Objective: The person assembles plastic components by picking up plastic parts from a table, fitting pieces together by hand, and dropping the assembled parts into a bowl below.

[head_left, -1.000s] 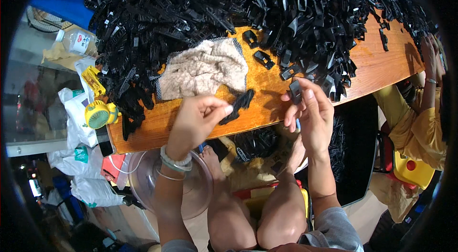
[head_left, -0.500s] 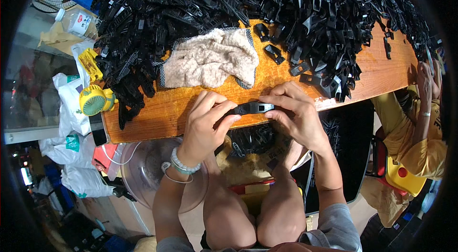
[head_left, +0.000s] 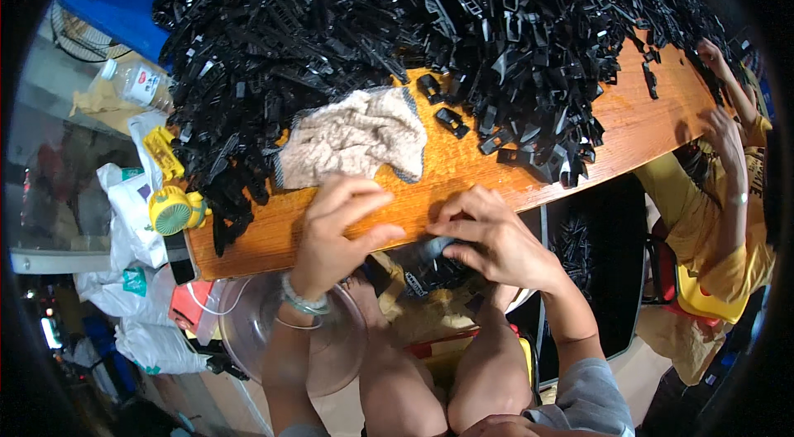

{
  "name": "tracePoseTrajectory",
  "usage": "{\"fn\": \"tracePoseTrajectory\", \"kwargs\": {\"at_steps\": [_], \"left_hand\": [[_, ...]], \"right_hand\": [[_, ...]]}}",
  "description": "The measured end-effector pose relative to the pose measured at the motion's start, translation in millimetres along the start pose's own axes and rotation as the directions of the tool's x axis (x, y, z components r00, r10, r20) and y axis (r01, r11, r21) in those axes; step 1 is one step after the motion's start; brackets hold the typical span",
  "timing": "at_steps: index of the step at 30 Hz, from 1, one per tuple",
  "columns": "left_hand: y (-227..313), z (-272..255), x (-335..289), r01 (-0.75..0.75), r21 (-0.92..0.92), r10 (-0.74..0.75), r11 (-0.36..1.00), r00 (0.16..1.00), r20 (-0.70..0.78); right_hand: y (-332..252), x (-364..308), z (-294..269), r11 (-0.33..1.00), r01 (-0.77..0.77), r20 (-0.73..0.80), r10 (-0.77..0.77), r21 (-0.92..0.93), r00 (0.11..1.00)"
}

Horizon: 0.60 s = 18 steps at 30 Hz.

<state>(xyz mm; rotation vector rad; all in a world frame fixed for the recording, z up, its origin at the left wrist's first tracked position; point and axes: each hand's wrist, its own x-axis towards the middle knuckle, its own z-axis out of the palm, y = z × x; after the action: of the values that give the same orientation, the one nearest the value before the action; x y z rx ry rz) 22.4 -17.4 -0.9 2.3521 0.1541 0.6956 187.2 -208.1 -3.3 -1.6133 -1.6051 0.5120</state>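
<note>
Above the table's front edge, my left hand (head_left: 343, 226) has its thumb and fingers apart and holds nothing. To its right, my right hand (head_left: 488, 238) pinches a small black plastic part (head_left: 433, 249), which is smeared by motion and partly hidden by the fingers. A crumpled whitish cloth (head_left: 356, 137) with a checked border lies just beyond both hands. Two loose black clips (head_left: 452, 123) rest on the wood to the right of the cloth. Behind them rises a large heap of black plastic parts (head_left: 347, 15).
The wooden table (head_left: 248, 243) carries a yellow hand fan (head_left: 171, 211) at its left end. A clear plastic basin (head_left: 248, 338) stands below. Black parts lie in a dark container (head_left: 600, 272) at lower right. A co-worker in yellow (head_left: 715, 214) reaches over the table's right end.
My left hand has let go of the black plastic part. My right hand has drawn it lower, toward the table edge. The view has shifted, and the co-worker's hands have moved apart.
</note>
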Motion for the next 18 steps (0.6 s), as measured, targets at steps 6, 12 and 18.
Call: {"fn": "tracePoseTrajectory", "kwargs": {"at_steps": [6,12,18], "left_hand": [[4,28,79,-0.114,0.185,0.134,0.976,0.986,-0.101],[-27,48,157,-0.179,0.447,0.226,0.876,0.973,-0.052],[-6,69,168,0.178,0.35,-0.266,0.92,0.938,0.22]], "right_hand": [[29,44,-6,0.822,-0.251,-0.542,-0.082,-0.512,0.836],[24,35,12,0.827,-0.26,-0.518,-0.044,-0.499,0.854],[11,6,13,0.971,-0.237,-0.616,0.205,0.031,0.76]]}}
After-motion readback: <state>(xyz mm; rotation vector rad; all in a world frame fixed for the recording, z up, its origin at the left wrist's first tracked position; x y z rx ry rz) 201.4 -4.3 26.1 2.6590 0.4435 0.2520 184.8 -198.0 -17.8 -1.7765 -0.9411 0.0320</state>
